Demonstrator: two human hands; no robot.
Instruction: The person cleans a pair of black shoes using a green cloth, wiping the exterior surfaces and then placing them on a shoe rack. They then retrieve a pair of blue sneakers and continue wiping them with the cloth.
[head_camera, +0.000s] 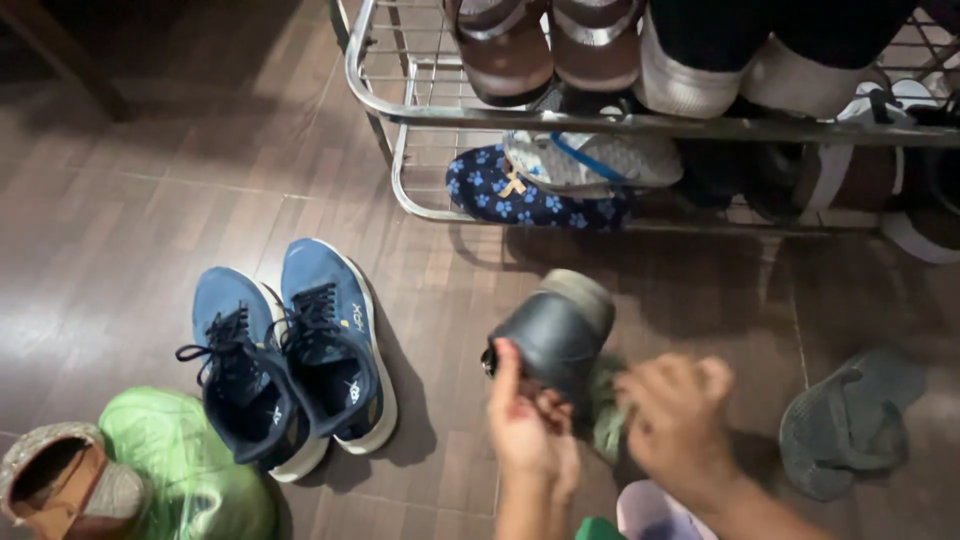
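The dark wooden floor fills most of the view, its planks running at a slant. Along the top edge stands a metal shoe rack with wire shelves. Its upper shelf carries a pair of brown sandals and, to their right, dark shoes with pale soles. On the lower shelf lies a navy slipper with a blue paw pattern, and a grey and white shoe rests on top of it. More dark footwear sits in shadow further right on that shelf, too dim to tell apart.

On the floor at the left stands a pair of blue trainers with dark laces and white soles, side by side and touching. Just below them lies a green plastic bag, and a brown shoe leans against it at the bottom left corner. At the right, well apart from the trainers, a grey slipper lies on the floor.

In the lower middle, a black leather shoe is held up off the floor, its pale sole turned toward the rack. The left hand is closed around the shoe's near end, thumb up along its side. The right hand, blurred, is closed on a greenish cloth and presses it against the shoe's side. A pale lilac object shows at the bottom edge, between the forearms.
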